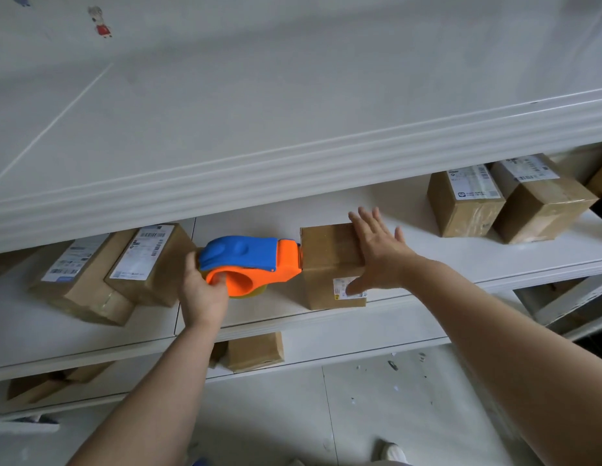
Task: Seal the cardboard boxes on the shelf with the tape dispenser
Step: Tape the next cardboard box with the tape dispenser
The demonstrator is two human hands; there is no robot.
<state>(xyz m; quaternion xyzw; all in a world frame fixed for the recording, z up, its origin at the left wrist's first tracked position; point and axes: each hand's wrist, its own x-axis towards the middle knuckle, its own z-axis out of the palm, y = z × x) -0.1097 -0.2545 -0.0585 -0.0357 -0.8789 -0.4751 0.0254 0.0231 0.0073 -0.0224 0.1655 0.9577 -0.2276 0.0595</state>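
A small cardboard box (326, 260) stands near the front edge of the white middle shelf (461, 260). My left hand (202, 294) grips the orange and blue tape dispenser (249, 262), fingers through its orange handle. The dispenser's orange nose touches the left side of the box at its top edge. My right hand (378, 253) lies flat on the box's top right, fingers spread and straight, thumb down over the white label on the front face.
Two labelled boxes (124, 267) lean together at the left of the same shelf, and two more (504, 200) stand at the right. The upper shelf board (292, 163) overhangs. More boxes (255, 351) sit on the lower shelf. A shoe shows on the floor below.
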